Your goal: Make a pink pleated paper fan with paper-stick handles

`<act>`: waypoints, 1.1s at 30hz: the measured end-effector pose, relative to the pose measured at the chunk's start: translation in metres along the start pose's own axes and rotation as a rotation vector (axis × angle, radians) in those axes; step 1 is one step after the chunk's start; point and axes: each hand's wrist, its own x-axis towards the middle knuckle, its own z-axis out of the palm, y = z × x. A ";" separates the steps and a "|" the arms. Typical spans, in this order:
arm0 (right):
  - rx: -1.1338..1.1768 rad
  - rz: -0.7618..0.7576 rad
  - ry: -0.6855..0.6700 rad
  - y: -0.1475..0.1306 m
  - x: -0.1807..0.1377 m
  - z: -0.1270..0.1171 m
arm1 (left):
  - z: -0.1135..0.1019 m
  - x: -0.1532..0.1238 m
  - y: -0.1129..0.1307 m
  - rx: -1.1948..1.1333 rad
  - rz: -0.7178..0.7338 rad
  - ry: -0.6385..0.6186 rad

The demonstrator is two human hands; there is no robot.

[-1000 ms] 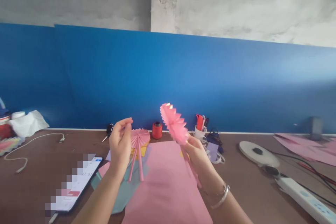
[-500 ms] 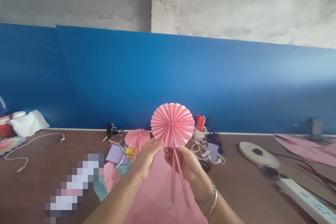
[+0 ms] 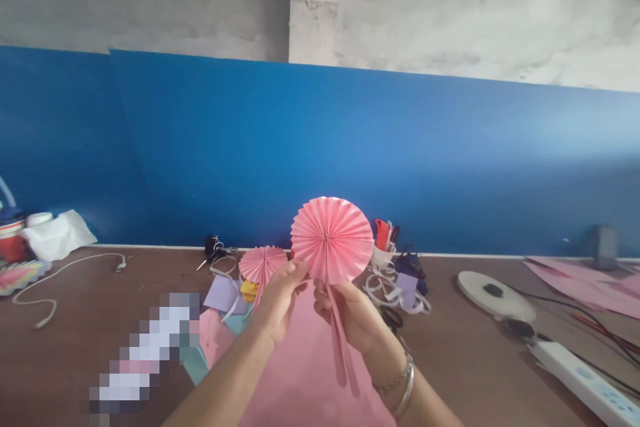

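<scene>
A round pleated pink paper fan is held up in front of me, its disc facing me and two narrow pink strips hanging below it. My left hand pinches the lower left edge of the disc between thumb and fingers. My right hand is closed around the base, where the strips meet the disc. Beneath both hands lies a large sheet of pink paper. Behind my left hand rests a second pink paper fan on the table.
Purple, yellow and teal paper pieces lie left of the sheet. A pen cup, white cords and scissors are on the right. Farther right are a round white device, a power strip and pink sheets.
The fan has turned slightly and shifted a little right. Its two hanging strips have come closer together, and my right hand's fingers have closed nearer the base.
</scene>
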 end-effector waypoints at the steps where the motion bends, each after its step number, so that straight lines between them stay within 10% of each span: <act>1: -0.020 -0.051 0.038 0.000 0.001 0.001 | 0.001 0.000 -0.002 0.054 0.007 0.052; 5: -0.173 -0.284 0.201 0.001 0.004 0.003 | 0.005 0.000 -0.011 0.295 0.086 0.260; 15: -0.696 -0.667 0.458 0.006 -0.007 0.012 | 0.026 -0.021 -0.018 0.002 0.048 -0.096; 22: -0.755 -0.666 0.470 0.011 -0.010 0.014 | 0.022 -0.018 -0.018 -0.121 -0.046 -0.226; 33: -0.874 -0.596 0.341 0.011 -0.007 0.015 | 0.013 -0.011 -0.016 -0.062 0.023 -0.054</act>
